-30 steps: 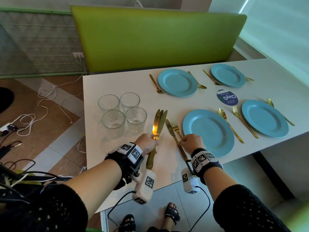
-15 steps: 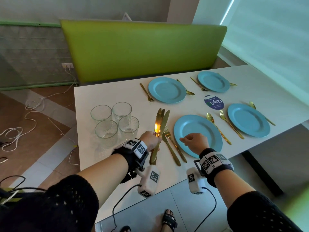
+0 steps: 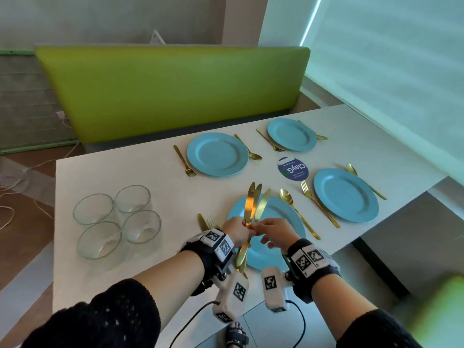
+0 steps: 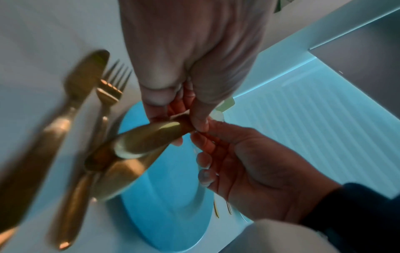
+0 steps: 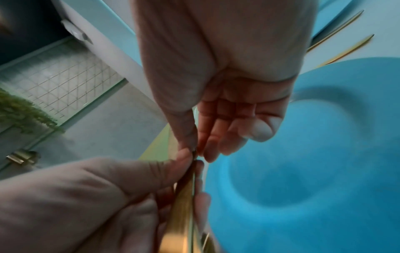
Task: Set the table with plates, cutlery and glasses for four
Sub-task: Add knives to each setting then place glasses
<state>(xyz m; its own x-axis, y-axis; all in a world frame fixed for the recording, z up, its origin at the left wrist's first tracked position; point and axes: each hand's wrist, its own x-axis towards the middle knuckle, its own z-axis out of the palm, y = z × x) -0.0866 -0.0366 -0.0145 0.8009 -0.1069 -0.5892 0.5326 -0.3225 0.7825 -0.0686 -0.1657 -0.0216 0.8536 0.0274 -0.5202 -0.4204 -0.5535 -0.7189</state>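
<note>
Head view: above the near round blue plate [image 3: 273, 249] on the white table [image 3: 150, 172], the left hand [image 3: 236, 231] grips a fan of three slim gold metal knives [image 3: 252, 209] at mid-length, while the right hand [image 3: 275, 232] pinches one.

Left wrist view: fingers [image 4: 155, 95] curl round the handles; a fourth knife [image 4: 54, 130] and a fork [image 4: 103, 109] lie beside the plate.

Right wrist view: thumb and forefinger [image 5: 184, 130] nip a thin edge. Stiff, light and probably slippery, so they are best taken by the handle.

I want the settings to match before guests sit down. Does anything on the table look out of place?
Yes. All four glasses stand bunched at the table's left end, none beside a plate. Only the nearest plate has a knife; the left hand holds three more knives.
</note>
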